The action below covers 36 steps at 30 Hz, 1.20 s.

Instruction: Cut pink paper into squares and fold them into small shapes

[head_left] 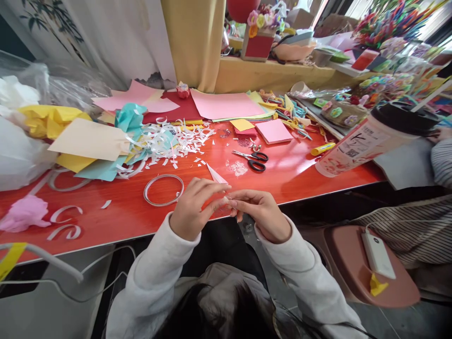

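A glossy red tabletop [286, 182] with a pale front edge crosses the view, its far side against a white curtain [116, 33] and a yellow curtain [197, 42]. To the right of the curtains, a ledge draped in yellow cloth [247, 74] bears crocheted flowers and boxes.

Both hands are over the table's front edge, fingertips together. The right hand [270, 214] is curled, thumb and forefinger pinched on a small pale piece [226, 201], mostly hidden. The left hand [190, 207] is half closed, its thumb and fingers bent around the same piece; whether it grips it cannot be told. Just beyond the left fingertips lies a narrow pink folded-paper triangle [216, 174].

Left of the hands is a flat ring of coiled pale strip [145, 191]; beyond it, a heap of white paper shreds [183, 141] spreads beside a cream paper sheet [90, 140]. Farther out than the hands, black-handled scissors [257, 162] lie partly open, near a stack of pink square paper [274, 131]. At the right, a tall printed cup with a black lid [363, 141] stands on the table, near another person's striped sleeve [443, 162]. Below, a white power bank [379, 256] rests on a brownish-pink seat [342, 249].
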Available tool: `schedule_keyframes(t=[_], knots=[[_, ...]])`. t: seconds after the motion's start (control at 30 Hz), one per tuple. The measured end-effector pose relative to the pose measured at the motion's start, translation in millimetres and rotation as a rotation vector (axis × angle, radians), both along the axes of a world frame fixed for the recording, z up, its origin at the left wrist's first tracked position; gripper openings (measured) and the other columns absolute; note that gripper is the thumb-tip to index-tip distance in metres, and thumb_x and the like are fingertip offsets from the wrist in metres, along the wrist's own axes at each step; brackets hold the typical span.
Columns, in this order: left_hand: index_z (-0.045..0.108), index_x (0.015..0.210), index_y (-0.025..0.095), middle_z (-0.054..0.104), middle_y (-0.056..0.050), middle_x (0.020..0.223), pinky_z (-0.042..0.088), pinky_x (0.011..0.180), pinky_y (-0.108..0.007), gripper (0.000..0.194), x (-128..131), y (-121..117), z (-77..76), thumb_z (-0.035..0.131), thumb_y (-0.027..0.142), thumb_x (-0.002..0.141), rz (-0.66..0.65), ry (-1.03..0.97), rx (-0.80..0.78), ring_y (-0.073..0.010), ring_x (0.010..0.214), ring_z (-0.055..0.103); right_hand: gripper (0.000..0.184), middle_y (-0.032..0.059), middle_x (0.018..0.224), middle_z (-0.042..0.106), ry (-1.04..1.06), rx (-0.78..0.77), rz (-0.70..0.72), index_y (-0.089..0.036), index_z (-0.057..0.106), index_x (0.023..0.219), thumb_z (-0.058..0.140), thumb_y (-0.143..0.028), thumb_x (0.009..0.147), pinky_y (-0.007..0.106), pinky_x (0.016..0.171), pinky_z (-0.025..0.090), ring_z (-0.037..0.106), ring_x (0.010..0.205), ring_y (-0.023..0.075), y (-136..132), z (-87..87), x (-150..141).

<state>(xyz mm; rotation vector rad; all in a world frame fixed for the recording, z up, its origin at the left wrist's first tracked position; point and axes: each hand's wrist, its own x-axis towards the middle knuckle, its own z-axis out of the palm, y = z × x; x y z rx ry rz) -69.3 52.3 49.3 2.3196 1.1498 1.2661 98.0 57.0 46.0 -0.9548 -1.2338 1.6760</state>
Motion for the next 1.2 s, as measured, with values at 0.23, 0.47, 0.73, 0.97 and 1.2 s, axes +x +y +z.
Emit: schedule_keyframes(t=[0.23,0.47,0.73,0.97,1.2], knots=[[0.055,0.075,0.015,0.058,-0.003,0.073,0.039,0.068,-0.027,0.007,-1,6,0.6,0.051,0.020,0.079,-0.094,0.145,0.073,-0.0132,0.071,0.046,0.011,-0.0004,0.065,0.061,-0.112,0.017,0.132,-0.013,0.065,0.077,0.063,-0.020,0.068,0.019,0.052,0.047,0.055,0.056,0.0072,-3,8.7,4],[0.053,0.072,0.016,0.058,-0.003,0.070,0.039,0.064,-0.028,0.008,2,7,0.5,0.049,0.017,0.079,-0.053,0.204,0.105,-0.0140,0.068,0.045,0.015,0.0014,0.073,0.062,-0.183,0.069,0.097,-0.015,0.064,0.085,0.061,-0.019,0.071,0.022,0.060,0.049,0.058,0.063,0.0089,-2,11.9,10],[0.055,0.073,0.016,0.059,-0.002,0.070,0.042,0.064,-0.027,0.004,0,3,-0.4,0.055,0.012,0.075,0.037,-0.018,0.106,-0.0126,0.068,0.049,0.032,0.0062,0.116,0.056,0.126,-0.098,0.174,-0.020,0.058,0.107,0.057,-0.018,0.075,0.038,0.086,0.047,0.053,0.105,0.0195,-6,6.3,10],[0.053,0.079,0.017,0.057,-0.004,0.076,0.042,0.067,-0.029,0.009,7,2,0.5,0.059,0.015,0.073,0.154,-0.051,0.240,-0.0150,0.074,0.050,0.028,0.0073,0.114,0.058,0.302,-0.287,0.238,-0.017,0.061,0.100,0.054,-0.014,0.073,0.043,0.096,0.037,0.047,0.113,0.0212,-12,14.0,6],[0.059,0.086,0.020,0.062,-0.003,0.075,0.036,0.065,-0.030,0.012,4,0,-2.2,0.057,0.016,0.075,0.239,0.260,0.529,-0.0157,0.070,0.052,0.029,0.0031,0.118,0.055,0.418,-0.335,0.180,-0.021,0.060,0.100,0.043,-0.019,0.076,0.039,0.100,0.032,0.046,0.114,0.0180,-14,7.8,3]])
